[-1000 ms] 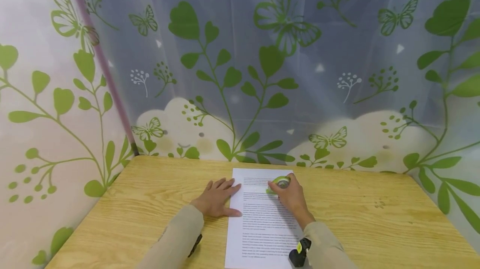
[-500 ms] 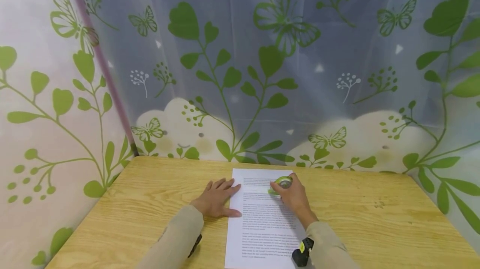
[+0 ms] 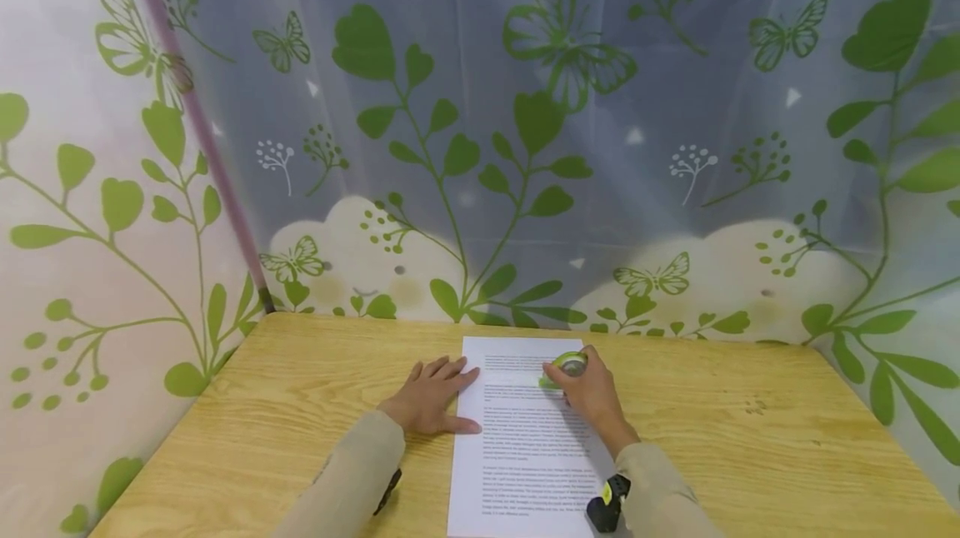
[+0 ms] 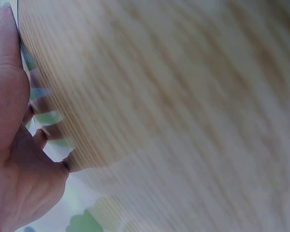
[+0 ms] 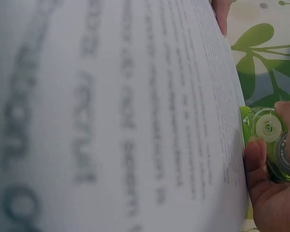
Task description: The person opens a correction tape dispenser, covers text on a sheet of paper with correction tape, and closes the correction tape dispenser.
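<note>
A printed sheet of paper (image 3: pixel 517 455) lies on the wooden table. My left hand (image 3: pixel 431 396) rests flat with spread fingers, its thumb and fingertips on the sheet's left edge. In the left wrist view the left hand (image 4: pixel 24 159) shows at the left, over the wood. My right hand (image 3: pixel 595 392) pinches a green, see-through correction tape (image 3: pixel 573 365) between thumb and fingers, its tip down at the sheet's upper text. The right wrist view shows the correction tape's (image 5: pixel 268 128) round reels, with the right hand (image 5: pixel 278 193) around it and its tip against the paper.
The wooden table (image 3: pixel 750 455) extends on both sides of the sheet. Behind it hangs a curtain (image 3: pixel 480 146) printed with green leaves and butterflies. A black device (image 3: pixel 607 505) is strapped at the right wrist, beside the paper.
My right hand has slid a short way to the right across the sheet with the correction tape. The left hand stays in place on the paper's edge.
</note>
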Demonstrator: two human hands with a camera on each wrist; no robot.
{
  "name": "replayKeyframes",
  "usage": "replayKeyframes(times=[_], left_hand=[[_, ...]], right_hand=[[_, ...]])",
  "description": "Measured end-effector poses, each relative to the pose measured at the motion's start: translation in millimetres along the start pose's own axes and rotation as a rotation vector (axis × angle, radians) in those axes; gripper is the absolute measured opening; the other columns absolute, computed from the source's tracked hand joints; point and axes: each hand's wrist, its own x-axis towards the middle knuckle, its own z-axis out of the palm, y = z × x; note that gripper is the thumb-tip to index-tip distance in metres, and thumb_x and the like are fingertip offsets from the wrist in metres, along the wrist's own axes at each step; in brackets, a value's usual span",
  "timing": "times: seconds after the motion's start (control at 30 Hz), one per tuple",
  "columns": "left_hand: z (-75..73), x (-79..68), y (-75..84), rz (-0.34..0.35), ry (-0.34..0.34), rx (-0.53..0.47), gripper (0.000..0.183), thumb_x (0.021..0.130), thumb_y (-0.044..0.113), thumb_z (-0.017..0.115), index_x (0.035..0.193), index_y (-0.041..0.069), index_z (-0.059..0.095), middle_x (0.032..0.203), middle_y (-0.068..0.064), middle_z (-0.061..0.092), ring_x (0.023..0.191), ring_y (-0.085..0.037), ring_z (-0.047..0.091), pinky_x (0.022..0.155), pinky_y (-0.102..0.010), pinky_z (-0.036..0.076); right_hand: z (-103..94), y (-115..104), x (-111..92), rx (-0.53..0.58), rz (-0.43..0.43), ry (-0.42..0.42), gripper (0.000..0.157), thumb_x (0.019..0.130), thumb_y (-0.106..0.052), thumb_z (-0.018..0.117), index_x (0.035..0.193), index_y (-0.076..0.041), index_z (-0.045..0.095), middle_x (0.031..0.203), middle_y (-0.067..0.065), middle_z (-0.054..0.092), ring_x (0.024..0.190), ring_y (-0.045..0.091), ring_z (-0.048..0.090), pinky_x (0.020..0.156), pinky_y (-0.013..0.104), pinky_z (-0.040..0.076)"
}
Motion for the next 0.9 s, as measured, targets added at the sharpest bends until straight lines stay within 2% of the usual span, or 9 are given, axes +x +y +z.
replayKeyframes(times=[0.23,0.63,0.9], left_hand=[[-0.2,0.2,-0.9,0.002,-0.006,0.002,0.088,0.083,0.065,0.058,0.151,0.016,0.031,0.155,-0.013,0.023,0.141,-0.039,0.015,0.107,-0.062,0.011],[0.8,1.0,-1.3,0.005,0.006,0.006,0.088,0.083,0.066,0.058,0.151,0.017,0.031,0.155,-0.013,0.023,0.141,-0.038,0.016,0.108,-0.062,0.012],[1.5,1.6,-1.8,-0.002,0.005,0.011,0.088,0.082,0.066,0.057,0.151,0.018,0.032,0.155,-0.012,0.023,0.141,-0.037,0.016,0.108,-0.062,0.012]], right_hand=[[-2.4,1.1,0.1,-0.008,0.013,-0.006,0.050,0.084,-0.038,0.073,0.110,-0.003,0.047,0.088,0.012,0.058,0.066,0.017,0.056,0.055,0.029,0.047],[-7.4,-0.4,-0.8,0.033,0.029,-0.008,0.051,0.084,-0.035,0.074,0.113,-0.003,0.046,0.087,0.013,0.058,0.061,0.016,0.056,0.054,0.028,0.047],[-9.5,5.3,0.2,0.026,0.029,0.003,0.051,0.084,-0.038,0.074,0.110,-0.004,0.047,0.089,0.012,0.058,0.064,0.016,0.056,0.054,0.028,0.047]])
